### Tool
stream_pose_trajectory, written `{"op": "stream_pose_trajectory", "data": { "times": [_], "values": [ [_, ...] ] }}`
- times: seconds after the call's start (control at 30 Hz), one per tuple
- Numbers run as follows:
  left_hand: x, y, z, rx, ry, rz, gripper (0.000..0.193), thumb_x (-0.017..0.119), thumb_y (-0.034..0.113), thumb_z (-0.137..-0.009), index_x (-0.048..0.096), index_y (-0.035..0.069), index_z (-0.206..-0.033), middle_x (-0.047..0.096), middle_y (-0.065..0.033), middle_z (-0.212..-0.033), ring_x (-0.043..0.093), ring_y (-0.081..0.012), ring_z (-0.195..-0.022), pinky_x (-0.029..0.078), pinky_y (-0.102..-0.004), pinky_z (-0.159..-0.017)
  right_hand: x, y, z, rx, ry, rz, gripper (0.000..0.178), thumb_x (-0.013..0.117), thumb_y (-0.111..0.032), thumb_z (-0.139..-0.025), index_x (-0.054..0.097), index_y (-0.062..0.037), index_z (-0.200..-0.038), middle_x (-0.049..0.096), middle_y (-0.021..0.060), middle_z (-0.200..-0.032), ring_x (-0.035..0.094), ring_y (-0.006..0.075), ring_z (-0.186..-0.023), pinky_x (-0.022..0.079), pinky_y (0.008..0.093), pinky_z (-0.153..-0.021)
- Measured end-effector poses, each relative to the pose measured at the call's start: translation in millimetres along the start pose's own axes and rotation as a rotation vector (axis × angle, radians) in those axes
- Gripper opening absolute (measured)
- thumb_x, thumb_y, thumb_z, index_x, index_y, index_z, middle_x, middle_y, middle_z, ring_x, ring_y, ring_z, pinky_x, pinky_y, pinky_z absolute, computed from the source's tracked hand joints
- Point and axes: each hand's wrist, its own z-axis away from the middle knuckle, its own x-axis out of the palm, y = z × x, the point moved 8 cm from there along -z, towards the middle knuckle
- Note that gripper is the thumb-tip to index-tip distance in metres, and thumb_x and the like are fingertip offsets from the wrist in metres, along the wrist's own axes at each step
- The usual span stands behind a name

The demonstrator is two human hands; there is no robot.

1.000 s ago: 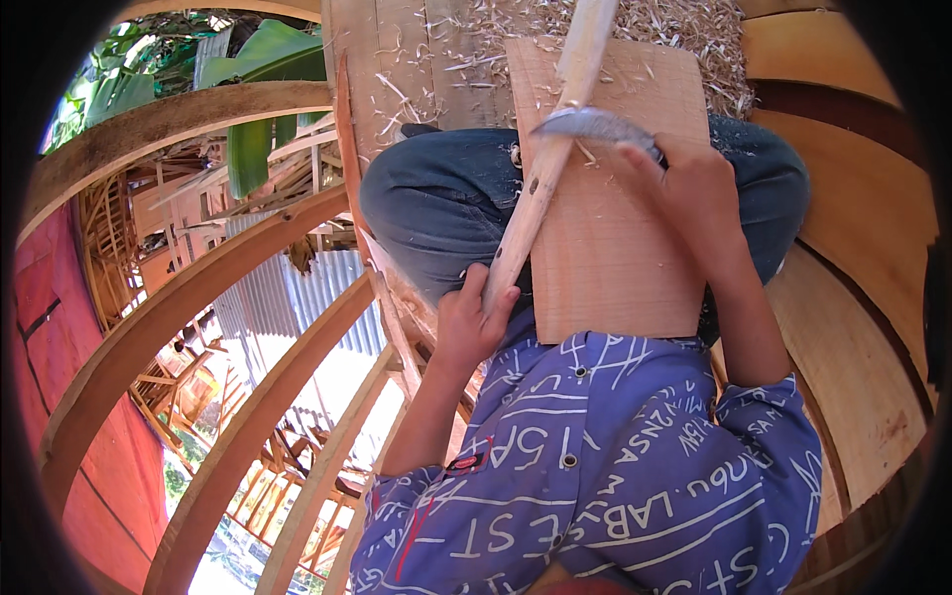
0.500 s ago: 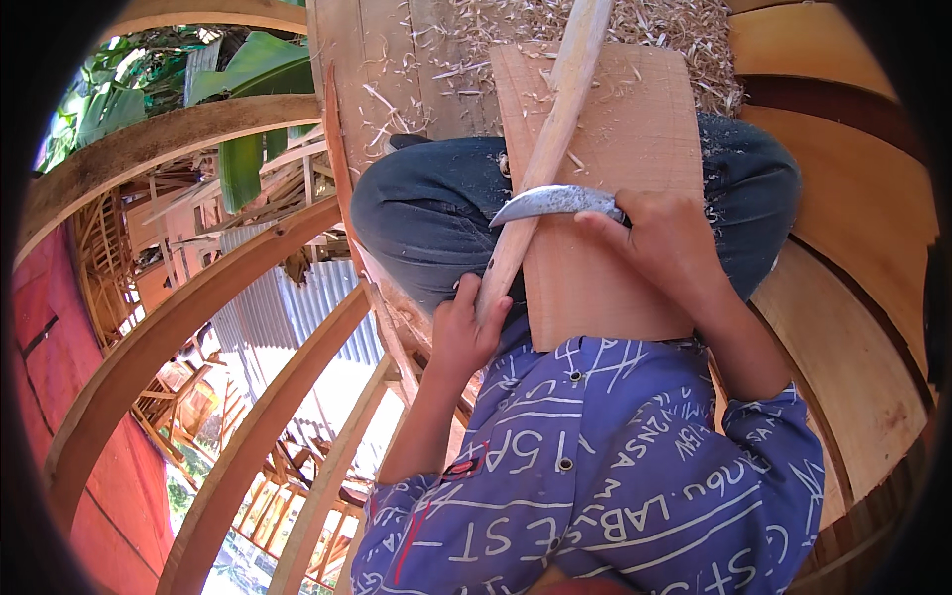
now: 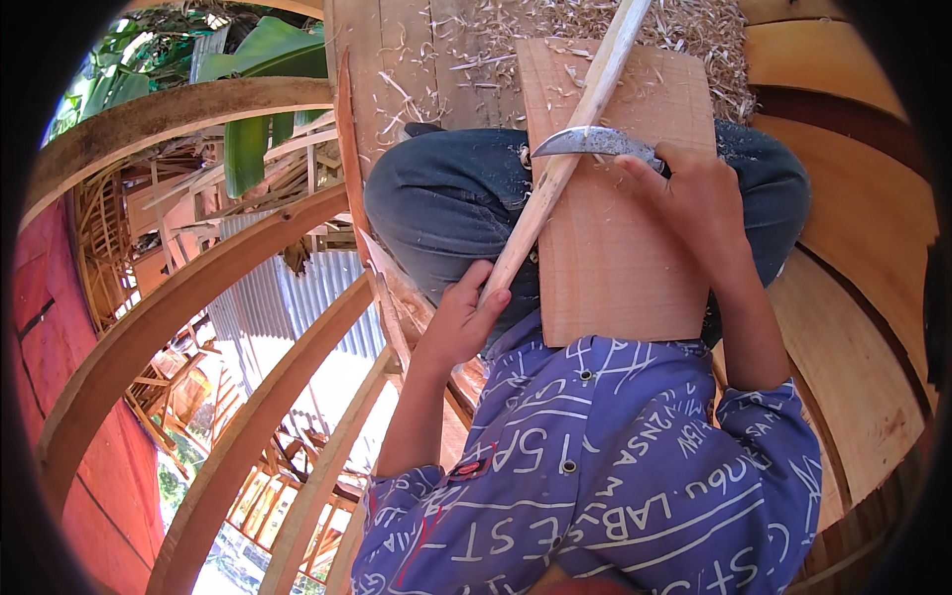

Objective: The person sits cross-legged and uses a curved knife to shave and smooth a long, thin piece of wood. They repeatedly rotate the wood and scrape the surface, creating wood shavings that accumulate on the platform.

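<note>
My left hand [image 3: 466, 315] is closed round the near end of a long pale wooden stick [image 3: 555, 180], which slants away to the far right. The stick lies across a flat wooden board [image 3: 630, 253] resting on my lap. In my right hand [image 3: 697, 198] is a knife [image 3: 593, 141] with a curved grey blade; its handle is hidden in my fingers. The blade crosses over the stick at about the board's middle-far part, its tip pointing left. My right thumb lies along the blade's near side.
Wood shavings [image 3: 684, 50] cover the planks [image 3: 392, 59] beyond my crossed legs [image 3: 446, 203]. Curved wooden ribs [image 3: 228, 263] stand at my left, with corrugated metal sheets [image 3: 327, 297] behind them. Curved planks [image 3: 843, 198] form a wall at my right.
The knife has slid away from me along the stick, my right hand going with it. The left hand still grips the stick's near end. The whole view has shifted slightly.
</note>
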Motion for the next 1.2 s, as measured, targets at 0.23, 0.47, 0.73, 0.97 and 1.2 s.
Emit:
{"op": "stream_pose_trajectory", "data": {
  "times": [0.23, 0.47, 0.73, 0.97, 1.2],
  "values": [
    [-1, 0, -1, 0.201, 0.078, -0.137, 0.031, 0.058, 0.034, -0.09, 0.048, 0.004, -0.09, 0.045, -0.0017, -0.054, 0.043, -0.0087, -0.05, 0.034, -0.0261, -0.047, -36, 98, -27, 0.391, 0.18, -0.069, 0.064, 0.053, -0.06, -0.084, 0.067, 0.0011, -0.075, 0.06, 0.0223, -0.063, 0.062, 0.0377, -0.064, 0.049, 0.0426, -0.062],
    [5, 10, 0, 0.192, 0.227, -0.28, 0.031, 0.067, 0.028, -0.083, 0.049, 0.004, -0.088, 0.055, -0.02, -0.066, 0.059, -0.0399, -0.063, 0.045, -0.04, -0.056, -19, 29, 16, 0.107, -0.025, -0.02, 0.06, 0.055, -0.056, -0.085, 0.067, 0.0021, -0.075, 0.06, 0.0228, -0.064, 0.062, 0.0375, -0.063, 0.049, 0.0435, -0.059],
    [9, 16, 6, 0.27, 0.38, -0.388, 0.037, 0.071, 0.032, -0.081, 0.046, 0.005, -0.084, 0.051, -0.015, -0.061, 0.055, -0.0292, -0.052, 0.042, -0.0337, -0.051, 15, -19, 37, -0.062, -0.167, -0.049, 0.059, 0.055, -0.06, -0.082, 0.069, -0.0029, -0.073, 0.061, 0.0182, -0.061, 0.063, 0.033, -0.058, 0.05, 0.0414, -0.053],
    [12, 21, 5, 0.302, 0.449, -0.411, 0.035, 0.07, 0.034, -0.082, 0.047, 0.006, -0.083, 0.053, -0.0172, -0.056, 0.059, -0.0375, -0.052, 0.044, -0.0398, -0.045, 12, -16, 17, -0.066, -0.158, 0.062, 0.06, 0.054, -0.062, -0.081, 0.069, -0.0038, -0.078, 0.062, 0.0178, -0.063, 0.064, 0.033, -0.06, 0.051, 0.0408, -0.056],
    [15, 16, 9, 0.314, 0.481, -0.485, 0.037, 0.069, 0.035, -0.082, 0.047, 0.006, -0.083, 0.052, -0.0158, -0.053, 0.057, -0.0354, -0.047, 0.043, -0.0385, -0.042, -52, 84, -39, 0.276, 0.197, 0.003, 0.066, 0.052, -0.061, -0.084, 0.067, 0.0034, -0.081, 0.063, 0.0232, -0.07, 0.064, 0.0386, -0.07, 0.05, 0.0428, -0.062]
  ]
}}
